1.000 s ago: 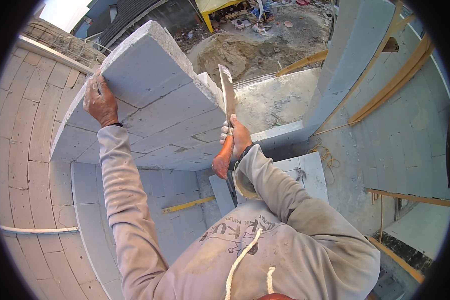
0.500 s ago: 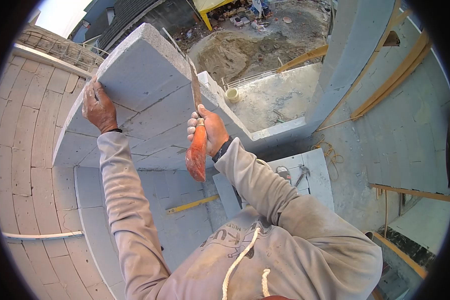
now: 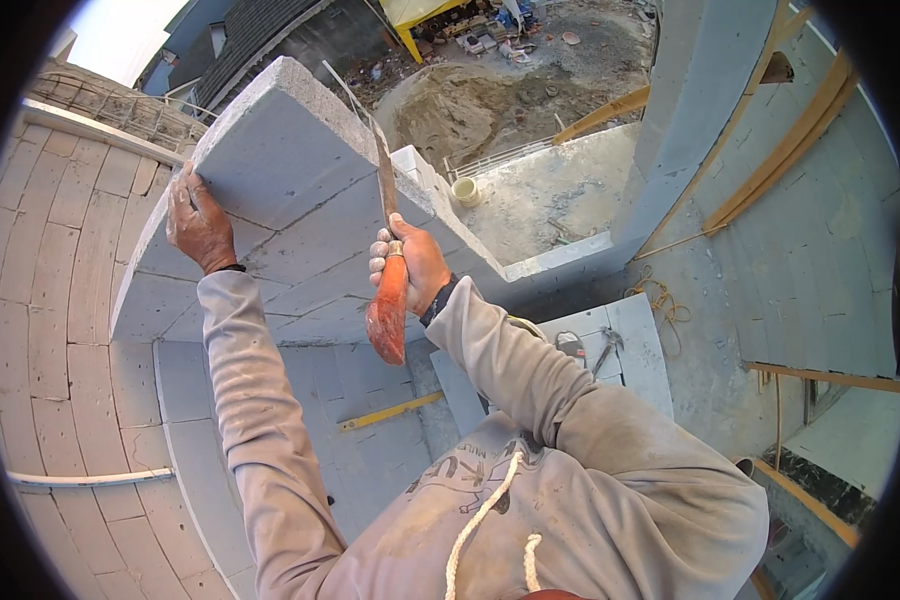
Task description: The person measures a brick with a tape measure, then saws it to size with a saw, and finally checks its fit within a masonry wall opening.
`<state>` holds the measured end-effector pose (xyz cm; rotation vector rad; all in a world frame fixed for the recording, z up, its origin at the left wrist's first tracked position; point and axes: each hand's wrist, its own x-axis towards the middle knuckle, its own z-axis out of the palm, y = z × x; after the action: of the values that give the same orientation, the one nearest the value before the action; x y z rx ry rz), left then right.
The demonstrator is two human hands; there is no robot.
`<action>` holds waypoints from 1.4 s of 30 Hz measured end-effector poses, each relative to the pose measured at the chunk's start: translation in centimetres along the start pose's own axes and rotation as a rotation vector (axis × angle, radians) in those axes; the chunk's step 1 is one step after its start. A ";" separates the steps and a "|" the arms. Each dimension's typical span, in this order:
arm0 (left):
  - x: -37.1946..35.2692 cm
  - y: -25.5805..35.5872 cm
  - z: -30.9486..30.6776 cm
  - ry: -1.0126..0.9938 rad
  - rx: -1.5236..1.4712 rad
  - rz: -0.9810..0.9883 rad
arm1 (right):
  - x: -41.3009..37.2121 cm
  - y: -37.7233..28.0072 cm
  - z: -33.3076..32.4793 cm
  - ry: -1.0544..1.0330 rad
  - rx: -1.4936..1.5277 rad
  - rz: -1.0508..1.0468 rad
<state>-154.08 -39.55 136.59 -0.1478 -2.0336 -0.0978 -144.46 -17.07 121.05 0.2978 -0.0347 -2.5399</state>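
Observation:
My right hand (image 3: 415,262) is closed round the worn red handle of a machete-like long-bladed knife (image 3: 390,300). Its narrow, stained blade points up and away, along the near edge of a grey-white block wall (image 3: 315,225). The topmost block (image 3: 280,145) has a slanted upper end and a rough top. My left hand (image 3: 200,220) rests against that block's left end, its fingers stretched along the corner and the thumb side on its face. Part of the blade's far end overlaps the block edge.
A yellow spirit level (image 3: 390,411) lies below the wall. To the right are a hammer (image 3: 608,350) on pale blocks, a yellow cord (image 3: 660,300) and a bucket (image 3: 465,191) on a ledge. A block wall (image 3: 80,290) stands at left; beyond lies a sand heap (image 3: 450,110).
The view has shifted slightly. My right hand and the knife have moved a little left relative to my body; my left hand stays at the block's end.

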 end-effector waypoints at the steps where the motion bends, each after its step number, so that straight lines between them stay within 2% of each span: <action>1: 0.0 0.1 0.0 0.000 -0.005 -0.003 | -0.1 -0.1 0.1 0.005 -0.005 0.007; 9: 0.0 0.8 -0.5 -0.050 -0.029 -0.008 | -0.3 -0.6 -0.1 0.021 -0.081 0.010; 11: 0.0 1.1 -0.5 0.001 -0.049 -0.002 | -0.4 -0.5 -0.1 0.031 -0.086 0.017; 42: -0.1 1.1 -0.3 -0.028 -0.018 -0.055 | -0.3 -0.6 -0.2 0.035 -0.043 0.062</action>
<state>-153.64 -38.51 136.63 -0.1051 -2.0655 -0.1498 -144.52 -16.45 120.88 0.3199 0.0241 -2.4703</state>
